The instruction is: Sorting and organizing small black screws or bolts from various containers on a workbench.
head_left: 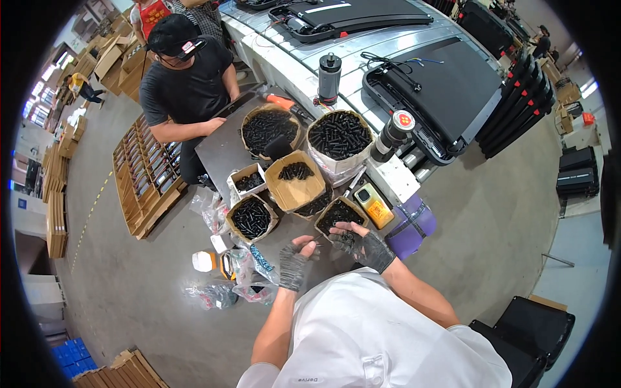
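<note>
In a factory hall (479,220), a grey bench (215,147) carries a wide carton (301,195) of black pieces (295,171). Nearer, small black parts (339,211) lie in an open box (320,228) beside a yellow phone (374,205). The right hand (361,244) bends its fingers at that box's near edge; the left hand (297,260) curls just beside; whether either grips anything, I cannot tell.

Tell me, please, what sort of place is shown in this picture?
Probably a factory assembly floor: there are open boxes of small black parts, similar black machine units lying on a long metal-topped bench, and a row of black panels standing beside it.
</note>
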A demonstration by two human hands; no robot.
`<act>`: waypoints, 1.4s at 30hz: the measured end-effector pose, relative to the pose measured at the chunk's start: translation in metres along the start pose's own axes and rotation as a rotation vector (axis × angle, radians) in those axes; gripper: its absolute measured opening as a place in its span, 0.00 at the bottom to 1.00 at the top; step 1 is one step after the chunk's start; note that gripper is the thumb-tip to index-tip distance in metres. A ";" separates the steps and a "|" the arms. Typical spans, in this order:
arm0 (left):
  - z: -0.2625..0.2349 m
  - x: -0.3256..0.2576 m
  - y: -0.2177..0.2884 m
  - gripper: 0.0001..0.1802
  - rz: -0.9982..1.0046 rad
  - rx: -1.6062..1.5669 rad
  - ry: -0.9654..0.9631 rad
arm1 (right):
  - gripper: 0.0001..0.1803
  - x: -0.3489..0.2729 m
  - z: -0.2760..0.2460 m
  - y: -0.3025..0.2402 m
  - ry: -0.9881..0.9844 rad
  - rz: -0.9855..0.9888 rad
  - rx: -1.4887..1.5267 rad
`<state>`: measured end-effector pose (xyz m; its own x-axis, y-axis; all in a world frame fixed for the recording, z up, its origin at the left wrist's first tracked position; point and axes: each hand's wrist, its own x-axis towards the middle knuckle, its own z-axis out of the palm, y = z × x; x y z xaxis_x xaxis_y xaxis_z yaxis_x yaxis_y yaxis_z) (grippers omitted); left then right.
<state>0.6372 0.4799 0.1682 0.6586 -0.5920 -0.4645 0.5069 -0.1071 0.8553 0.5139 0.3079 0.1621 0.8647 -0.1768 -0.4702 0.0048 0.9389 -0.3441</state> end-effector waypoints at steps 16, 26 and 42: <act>0.009 0.003 -0.009 0.15 -0.007 0.092 -0.130 | 0.18 -0.005 -0.004 -0.006 -0.016 -0.035 -0.181; 0.023 0.005 -0.022 0.13 0.033 0.111 -0.115 | 0.16 -0.005 0.000 0.009 0.064 -0.135 -0.499; 0.015 0.023 -0.057 0.16 -0.252 -0.383 -0.165 | 0.16 0.002 -0.014 0.021 0.131 -0.180 -0.506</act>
<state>0.6146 0.4604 0.1126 0.4080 -0.7073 -0.5773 0.8280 0.0203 0.5604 0.5084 0.3229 0.1429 0.8028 -0.3870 -0.4535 -0.1227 0.6371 -0.7610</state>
